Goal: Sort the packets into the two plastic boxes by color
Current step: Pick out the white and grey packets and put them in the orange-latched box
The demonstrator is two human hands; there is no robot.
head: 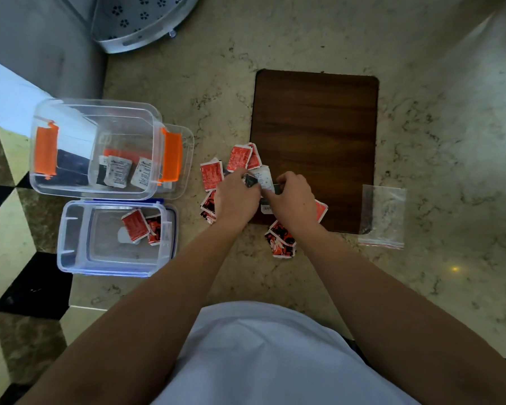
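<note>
A loose pile of red packets (211, 174) and white packets (264, 176) lies on the marble counter at the left edge of a wooden board. My left hand (236, 197) rests over the pile, pinching a dark-and-white packet (250, 180). My right hand (294, 197) is beside it, fingers closed on the white packet's lower edge. At the left, the clear box with orange clips (70, 188) holds several white packets (117, 172). In front of it, the clear box with blue trim (70, 258) holds red packets (135, 226).
A dark wooden board (316, 127) lies behind the pile. An empty clear zip bag (383, 216) sits at its right. A white perforated basket (140, 21) stands at the back left. The counter edge drops to a checkered floor (15, 258) at the left.
</note>
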